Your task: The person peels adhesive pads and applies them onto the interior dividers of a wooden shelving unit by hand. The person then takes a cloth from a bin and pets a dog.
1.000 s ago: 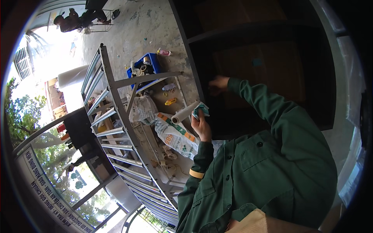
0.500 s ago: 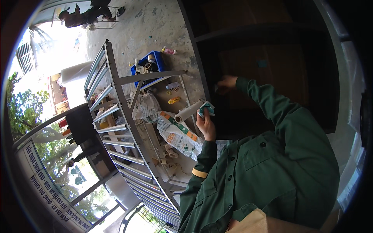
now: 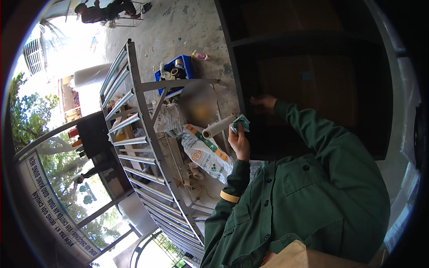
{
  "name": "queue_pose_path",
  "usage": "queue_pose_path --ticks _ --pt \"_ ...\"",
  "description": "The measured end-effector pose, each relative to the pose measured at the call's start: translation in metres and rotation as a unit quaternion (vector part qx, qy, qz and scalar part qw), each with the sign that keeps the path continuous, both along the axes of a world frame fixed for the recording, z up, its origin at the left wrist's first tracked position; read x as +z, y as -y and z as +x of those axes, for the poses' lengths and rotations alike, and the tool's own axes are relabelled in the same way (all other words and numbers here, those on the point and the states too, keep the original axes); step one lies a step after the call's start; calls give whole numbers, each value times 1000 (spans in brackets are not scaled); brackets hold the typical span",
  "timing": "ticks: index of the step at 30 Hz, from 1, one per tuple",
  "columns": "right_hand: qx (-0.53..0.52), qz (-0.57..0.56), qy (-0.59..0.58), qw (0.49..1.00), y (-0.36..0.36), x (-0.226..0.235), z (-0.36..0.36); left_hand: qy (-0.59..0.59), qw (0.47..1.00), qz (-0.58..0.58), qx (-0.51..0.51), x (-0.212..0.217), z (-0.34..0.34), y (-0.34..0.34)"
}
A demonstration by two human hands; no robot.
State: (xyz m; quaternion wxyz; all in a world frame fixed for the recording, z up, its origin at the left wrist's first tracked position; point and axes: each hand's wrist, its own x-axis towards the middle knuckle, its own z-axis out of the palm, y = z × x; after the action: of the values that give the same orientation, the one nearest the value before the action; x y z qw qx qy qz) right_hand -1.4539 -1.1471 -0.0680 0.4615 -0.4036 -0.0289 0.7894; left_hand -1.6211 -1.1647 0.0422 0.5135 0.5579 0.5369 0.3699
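My left hand [image 3: 240,142] is closed round a small bunch of teal and white slips [image 3: 241,123], which look like paper or stickers. It is beside the end of a white roll of wrap [image 3: 219,127]. My right hand [image 3: 265,103] reaches to the inner edge of a dark frame [image 3: 243,85], its fingers pinched together. A tiny pale spot shows at its fingertips, too small and dim to name. Behind the frame stands a brown cardboard surface [image 3: 330,96] in deep shadow, bearing a teal square [image 3: 306,76].
To the left runs a metal roller conveyor [image 3: 147,161]. Beyond it sit a blue crate [image 3: 188,67] of tape rolls and a pink bottle [image 3: 199,56] on the concrete floor. A printed white sack [image 3: 203,154] lies by the conveyor. Another person [image 3: 105,12] sits far off.
My right hand has shifted slightly along the dark frame's edge, and its fingertips now show a pale spot. My left hand keeps hold of the slips. The whole view has shifted a little.
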Motion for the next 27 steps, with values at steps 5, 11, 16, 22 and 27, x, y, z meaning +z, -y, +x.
queue_pose_path --ticks 5,11,16,22,27 --pt "71 28 22 997 -11 -6 10 3 1000 8 -6 -2 -3 0" --pt "126 59 88 986 -17 -12 18 -6 1000 4 0 1 -1 2" --pt "181 228 222 931 -15 -37 24 -20 1000 -7 4 4 1 3" --pt "182 99 213 955 -14 -28 25 -8 1000 -10 2 3 0 1" --pt "166 109 209 958 -6 -17 32 -8 1000 -8 2 0 -4 1"
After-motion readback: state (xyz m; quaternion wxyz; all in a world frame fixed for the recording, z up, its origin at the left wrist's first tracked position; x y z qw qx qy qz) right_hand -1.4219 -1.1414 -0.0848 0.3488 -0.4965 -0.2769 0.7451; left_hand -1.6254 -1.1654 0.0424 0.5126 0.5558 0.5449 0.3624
